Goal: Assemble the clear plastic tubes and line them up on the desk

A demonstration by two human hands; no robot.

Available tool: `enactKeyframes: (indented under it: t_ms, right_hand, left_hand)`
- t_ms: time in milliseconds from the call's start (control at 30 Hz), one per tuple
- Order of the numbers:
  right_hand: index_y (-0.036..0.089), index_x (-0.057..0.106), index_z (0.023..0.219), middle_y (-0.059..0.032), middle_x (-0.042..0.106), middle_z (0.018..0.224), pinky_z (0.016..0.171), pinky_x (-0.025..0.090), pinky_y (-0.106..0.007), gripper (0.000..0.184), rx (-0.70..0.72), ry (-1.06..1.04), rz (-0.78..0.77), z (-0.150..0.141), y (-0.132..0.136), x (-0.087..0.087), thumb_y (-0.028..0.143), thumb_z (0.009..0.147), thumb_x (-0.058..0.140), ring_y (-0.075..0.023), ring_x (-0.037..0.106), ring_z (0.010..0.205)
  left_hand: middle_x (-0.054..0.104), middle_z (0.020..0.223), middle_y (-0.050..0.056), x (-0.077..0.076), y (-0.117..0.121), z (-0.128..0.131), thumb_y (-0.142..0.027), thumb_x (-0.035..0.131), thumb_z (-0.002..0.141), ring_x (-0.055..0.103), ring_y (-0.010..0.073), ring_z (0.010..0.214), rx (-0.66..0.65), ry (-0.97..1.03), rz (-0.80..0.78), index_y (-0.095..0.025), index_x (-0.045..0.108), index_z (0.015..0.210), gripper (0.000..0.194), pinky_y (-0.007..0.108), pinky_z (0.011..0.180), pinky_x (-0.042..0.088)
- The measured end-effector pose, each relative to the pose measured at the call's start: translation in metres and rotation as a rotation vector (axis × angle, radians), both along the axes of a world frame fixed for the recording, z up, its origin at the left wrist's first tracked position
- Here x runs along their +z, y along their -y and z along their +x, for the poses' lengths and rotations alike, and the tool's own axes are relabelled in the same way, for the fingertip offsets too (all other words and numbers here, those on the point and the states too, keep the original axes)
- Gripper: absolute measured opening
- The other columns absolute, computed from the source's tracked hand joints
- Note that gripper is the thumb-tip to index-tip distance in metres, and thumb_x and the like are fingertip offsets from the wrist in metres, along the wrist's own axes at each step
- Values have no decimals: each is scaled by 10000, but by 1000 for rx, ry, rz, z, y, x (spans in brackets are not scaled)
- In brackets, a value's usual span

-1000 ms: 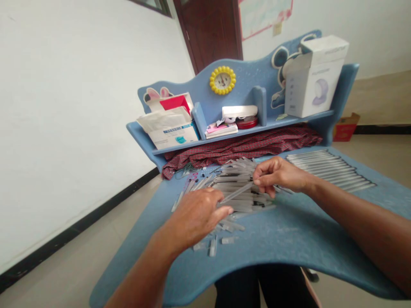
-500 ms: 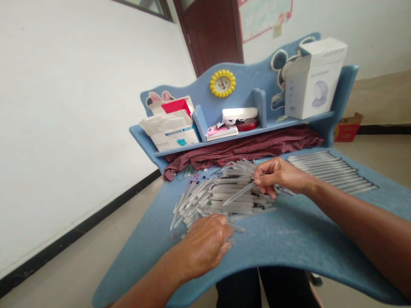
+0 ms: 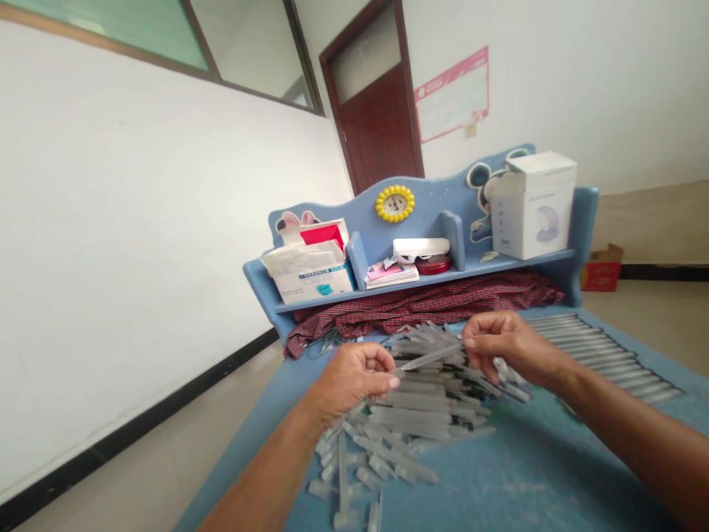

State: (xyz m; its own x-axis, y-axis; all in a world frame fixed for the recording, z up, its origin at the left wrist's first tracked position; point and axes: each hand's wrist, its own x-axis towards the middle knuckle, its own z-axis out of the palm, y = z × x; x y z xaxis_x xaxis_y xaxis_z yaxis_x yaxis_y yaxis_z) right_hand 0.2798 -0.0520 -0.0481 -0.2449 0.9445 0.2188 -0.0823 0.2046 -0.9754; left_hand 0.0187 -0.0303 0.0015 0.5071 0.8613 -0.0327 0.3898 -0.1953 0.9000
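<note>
— What's at the far left?
— The left hand (image 3: 354, 377), fingers curled above a heap of slim translucent plastic tubes (image 3: 415, 410) on a blue desk (image 3: 515, 473). I can't tell whether it grips anything.
— And further right?
— The right hand (image 3: 507, 343) pinches one tube (image 3: 432, 357) between thumb and fingers. Beyond, a neat row of matching tubes (image 3: 603, 355) lies side by side.
</note>
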Motion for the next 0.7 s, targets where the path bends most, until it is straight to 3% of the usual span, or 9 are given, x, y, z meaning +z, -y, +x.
enactKeyframes:
  t_ms: [233,700]
  right_hand:
    - [144,572,646,9,634,533,329,383,-173,218,-39,-17,-11,1,-5,-4,324,712,676,-83,521,330]
    - [144,570,637,4,628,526,335,373,-181,241,-55,38,-67,-8,-2,-7,345,711,680,-85,525,335]
  left_hand:
    - [572,574,-30,-15,-10,0,-214,732,615,475,63,475,90,256,-93,-125,642,727,168,183,475,380]
    - [546,555,-39,-28,-8,-4,-217,722,631,464,71,493,105,281,-122,-132,643,739,158,191,491,362]
